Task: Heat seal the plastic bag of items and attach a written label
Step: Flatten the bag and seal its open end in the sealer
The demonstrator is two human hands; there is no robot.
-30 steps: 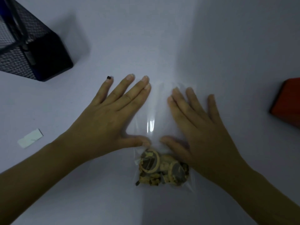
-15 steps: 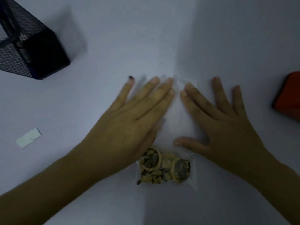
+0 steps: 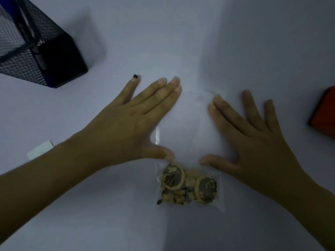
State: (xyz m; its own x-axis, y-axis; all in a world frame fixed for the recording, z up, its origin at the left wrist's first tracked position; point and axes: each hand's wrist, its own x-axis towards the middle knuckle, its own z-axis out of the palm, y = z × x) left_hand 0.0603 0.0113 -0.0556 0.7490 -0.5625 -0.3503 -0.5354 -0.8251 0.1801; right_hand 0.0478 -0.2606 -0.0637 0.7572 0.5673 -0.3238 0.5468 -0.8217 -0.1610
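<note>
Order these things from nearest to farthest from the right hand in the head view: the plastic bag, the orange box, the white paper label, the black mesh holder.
Measured from the right hand:
1. Plastic bag: touching it, under the fingers, toward the centre.
2. Orange box: at the right edge of the table.
3. White paper label: far left, beyond the left forearm.
4. Black mesh holder: far-left corner.

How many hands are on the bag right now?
2. The left hand lies flat on the bag's left side, the right hand on its right; none hidden.
</note>
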